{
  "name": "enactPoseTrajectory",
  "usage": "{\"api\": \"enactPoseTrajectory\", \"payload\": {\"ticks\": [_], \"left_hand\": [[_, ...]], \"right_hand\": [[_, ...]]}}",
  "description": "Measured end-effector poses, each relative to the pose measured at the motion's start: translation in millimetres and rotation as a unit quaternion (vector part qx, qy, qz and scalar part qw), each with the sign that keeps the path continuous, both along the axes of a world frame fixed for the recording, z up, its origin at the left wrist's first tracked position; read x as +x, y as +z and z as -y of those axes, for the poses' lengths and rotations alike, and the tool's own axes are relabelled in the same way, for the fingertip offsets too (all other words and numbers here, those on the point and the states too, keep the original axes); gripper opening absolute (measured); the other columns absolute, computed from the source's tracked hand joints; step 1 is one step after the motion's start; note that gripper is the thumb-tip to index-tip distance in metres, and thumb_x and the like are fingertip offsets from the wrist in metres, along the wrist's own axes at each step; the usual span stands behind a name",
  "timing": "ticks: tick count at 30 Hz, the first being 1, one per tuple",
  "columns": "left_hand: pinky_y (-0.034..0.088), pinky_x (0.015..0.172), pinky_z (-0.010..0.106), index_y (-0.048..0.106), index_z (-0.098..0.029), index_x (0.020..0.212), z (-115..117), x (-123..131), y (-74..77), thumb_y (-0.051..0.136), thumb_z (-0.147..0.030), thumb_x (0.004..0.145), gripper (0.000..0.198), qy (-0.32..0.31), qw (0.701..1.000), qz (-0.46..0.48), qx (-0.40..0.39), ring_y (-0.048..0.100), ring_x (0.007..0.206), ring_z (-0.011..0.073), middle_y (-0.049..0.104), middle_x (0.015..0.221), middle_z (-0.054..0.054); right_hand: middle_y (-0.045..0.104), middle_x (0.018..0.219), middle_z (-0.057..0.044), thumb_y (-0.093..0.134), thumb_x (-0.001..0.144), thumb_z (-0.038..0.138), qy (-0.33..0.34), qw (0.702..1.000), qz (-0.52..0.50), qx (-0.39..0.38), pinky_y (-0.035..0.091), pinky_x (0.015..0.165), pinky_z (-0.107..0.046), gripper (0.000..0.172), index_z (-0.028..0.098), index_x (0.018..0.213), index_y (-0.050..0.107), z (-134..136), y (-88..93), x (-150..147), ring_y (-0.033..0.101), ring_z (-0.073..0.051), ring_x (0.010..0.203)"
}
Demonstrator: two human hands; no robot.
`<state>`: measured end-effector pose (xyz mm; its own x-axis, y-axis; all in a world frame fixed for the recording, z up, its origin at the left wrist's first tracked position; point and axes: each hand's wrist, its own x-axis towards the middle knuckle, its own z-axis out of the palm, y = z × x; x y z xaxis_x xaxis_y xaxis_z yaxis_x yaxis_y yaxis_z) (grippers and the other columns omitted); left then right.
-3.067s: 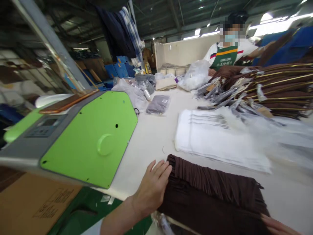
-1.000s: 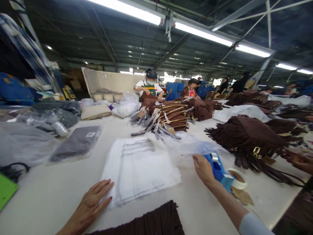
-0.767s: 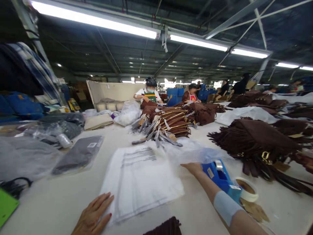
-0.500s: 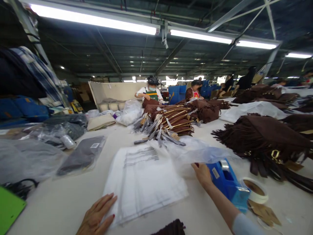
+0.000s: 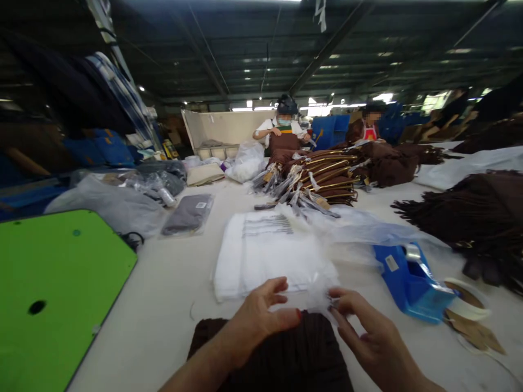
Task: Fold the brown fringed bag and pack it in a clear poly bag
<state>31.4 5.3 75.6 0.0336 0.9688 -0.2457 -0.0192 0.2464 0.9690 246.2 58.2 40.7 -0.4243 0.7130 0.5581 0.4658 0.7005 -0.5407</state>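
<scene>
My right hand (image 5: pixel 368 332) pinches a crumpled piece of thin translucent plastic (image 5: pixel 316 288) between thumb and fingers. Facing it, my left hand (image 5: pixel 259 316) is open, its thumb apart from its curved fingers and nothing visible between them. Below both hands lies a dark brown fringed bag (image 5: pixel 298 354) at the table's near edge, partly covered by my left hand and forearm. Just beyond the hands rests a flat stack of white plastic bags (image 5: pixel 265 250) with dark printed lines near its far end.
A blue tape dispenser (image 5: pixel 412 288) stands on the right beside a tape roll (image 5: pixel 469 299). Brown bags with gold trim (image 5: pixel 327 174) are heaped ahead, and more fringed bags (image 5: pixel 482 218) lie right. A green panel (image 5: pixel 61 283) occupies the left. Co-workers sit across the table.
Both hands have come together over the brown bag: the left from the white stack's near corner, the right from beside the tape dispenser, now with plastic in it. The view has tilted down and leftward.
</scene>
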Motion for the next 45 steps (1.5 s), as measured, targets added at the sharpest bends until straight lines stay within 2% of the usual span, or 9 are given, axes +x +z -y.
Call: {"api": "enactPoseTrajectory", "payload": {"ticks": [5, 10, 15, 22, 29, 34, 37, 40, 45], "left_hand": [[0.047, 0.083, 0.034, 0.052, -0.012, 0.115, 27.3, 42.9, -21.9, 0.082, -0.046, 0.05, 0.079, 0.074, 0.979, 0.191, 0.019, 0.06, 0.098, 0.0267, 0.065, 0.104, 0.013], [0.045, 0.057, 0.027, 0.061, -0.011, 0.075, 36.7, 35.9, -25.0, 0.063, -0.04, 0.063, 0.031, 0.187, 0.977, 0.095, -0.031, 0.055, 0.061, 0.0152, 0.062, 0.067, 0.005], [0.036, 0.052, 0.023, 0.059, -0.012, 0.064, 44.6, 13.9, -12.5, 0.059, -0.035, 0.059, 0.023, 0.119, 0.989, 0.056, -0.061, 0.047, 0.051, 0.0101, 0.055, 0.056, 0.0], [0.025, 0.048, 0.022, 0.052, -0.014, 0.055, 54.5, -0.2, -1.4, 0.056, -0.029, 0.069, 0.021, -0.058, 0.998, -0.003, -0.035, 0.033, 0.047, 0.0064, 0.04, 0.05, -0.005], [0.041, 0.061, 0.024, 0.044, -0.018, 0.13, 69.2, -8.3, -16.5, 0.075, -0.048, 0.061, 0.082, -0.002, 0.981, 0.188, 0.036, 0.056, 0.071, 0.0148, 0.062, 0.087, 0.005], [0.041, 0.083, 0.027, 0.062, -0.022, 0.114, 72.4, 13.8, -31.0, 0.084, -0.019, 0.047, 0.07, 0.003, 0.992, 0.053, 0.118, 0.054, 0.1, 0.0222, 0.055, 0.121, 0.007], [0.044, 0.075, 0.027, 0.071, -0.015, 0.083, 73.5, 19.9, -34.1, 0.075, -0.022, 0.058, 0.026, 0.047, 0.993, -0.017, 0.104, 0.059, 0.085, 0.0205, 0.066, 0.094, 0.008], [0.04, 0.05, 0.024, 0.067, -0.011, 0.074, 75.4, 16.1, -31.1, 0.067, -0.027, 0.059, 0.022, 0.076, 0.993, 0.089, -0.024, 0.056, 0.054, 0.0148, 0.062, 0.062, 0.004], [0.049, 0.055, 0.027, 0.065, -0.011, 0.094, 74.2, 23.5, -31.1, 0.059, -0.058, 0.063, 0.057, 0.071, 0.933, 0.336, -0.103, 0.062, 0.075, 0.0204, 0.067, 0.082, 0.011]], "right_hand": [[0.064, 0.098, -0.009, 0.044, 0.084, 0.012, 0.037, 0.994, 0.042, 0.096, 0.054, 0.075, -0.024, 0.011, 0.023, 0.082, 0.048, 20.6, -11.9, -25.7, 0.065, -0.016, 0.091], [0.063, 0.11, -0.01, 0.055, 0.079, 0.032, 0.021, 0.997, 0.054, -0.057, 0.055, 0.075, -0.035, 0.008, 0.024, 0.078, 0.054, 34.0, -2.6, -26.2, 0.062, -0.026, 0.101], [0.058, 0.125, -0.011, 0.068, 0.065, 0.05, 0.049, 0.952, -0.015, -0.3, 0.045, 0.093, -0.049, 0.062, 0.025, 0.12, 0.055, 27.3, 19.3, -31.8, 0.054, -0.032, 0.113], [0.062, 0.06, 0.001, 0.072, 0.065, 0.04, 0.19, 0.856, -0.111, -0.467, 0.043, 0.055, -0.023, 0.024, 0.017, 0.066, 0.065, 33.2, 27.4, -72.6, 0.055, -0.013, 0.058], [0.057, 0.053, 0.006, 0.076, 0.062, 0.044, 0.005, 0.764, -0.399, -0.507, 0.04, 0.043, -0.017, 0.033, 0.019, 0.066, 0.054, 44.3, 17.6, -86.1, 0.048, -0.008, 0.047], [0.061, 0.056, 0.006, 0.078, 0.059, 0.043, -0.066, 0.733, -0.46, -0.497, 0.045, 0.045, -0.016, 0.033, 0.02, 0.069, 0.056, 43.1, 13.9, -90.8, 0.053, -0.008, 0.048], [0.065, 0.06, 0.003, 0.078, 0.056, 0.043, -0.108, 0.741, -0.443, -0.493, 0.049, 0.045, -0.02, 0.034, 0.02, 0.07, 0.058, 36.9, 12.1, -84.9, 0.059, -0.012, 0.051], [0.065, 0.058, 0.002, 0.078, 0.055, 0.043, -0.121, 0.771, -0.43, -0.453, 0.049, 0.042, -0.022, 0.032, 0.021, 0.063, 0.056, 31.8, 9.4, -76.9, 0.059, -0.013, 0.049], [0.059, 0.054, 0.007, 0.082, 0.05, 0.039, -0.121, 0.733, -0.492, -0.454, 0.043, 0.039, -0.013, 0.036, 0.02, 0.064, 0.054, 40.5, 8.0, -81.9, 0.053, -0.006, 0.046]]}}
